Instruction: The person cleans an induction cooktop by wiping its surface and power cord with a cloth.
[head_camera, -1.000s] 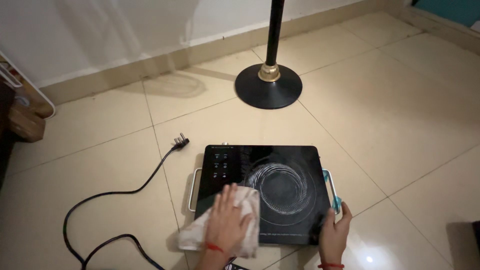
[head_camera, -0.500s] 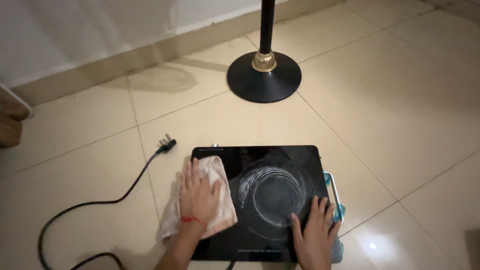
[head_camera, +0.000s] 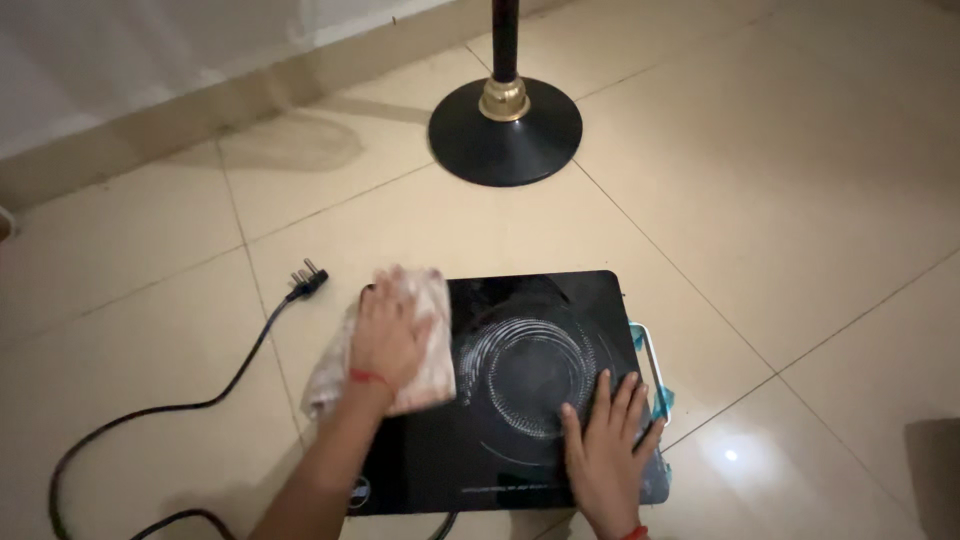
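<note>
A black glass induction cooktop (head_camera: 520, 300) lies flat on the tiled floor, with a ring pattern at its middle and a metal side handle (head_camera: 652, 360) on the right. My left hand (head_camera: 388, 335) presses a pale, crumpled cloth (head_camera: 425, 380) onto the cooktop's far left corner. A red thread circles that wrist. My right hand (head_camera: 607, 450) rests flat, fingers spread, on the near right part of the glass beside the handle.
The cooktop's black power cord (head_camera: 190, 405) snakes across the floor to the left, its plug (head_camera: 308, 279) lying loose. A black round stand base (head_camera: 505, 132) with a pole stands beyond the cooktop. A skirting board runs along the far wall.
My left hand slid the cloth from the near left of the glass up to the far left corner. My right hand moved off the edge onto the glass surface.
</note>
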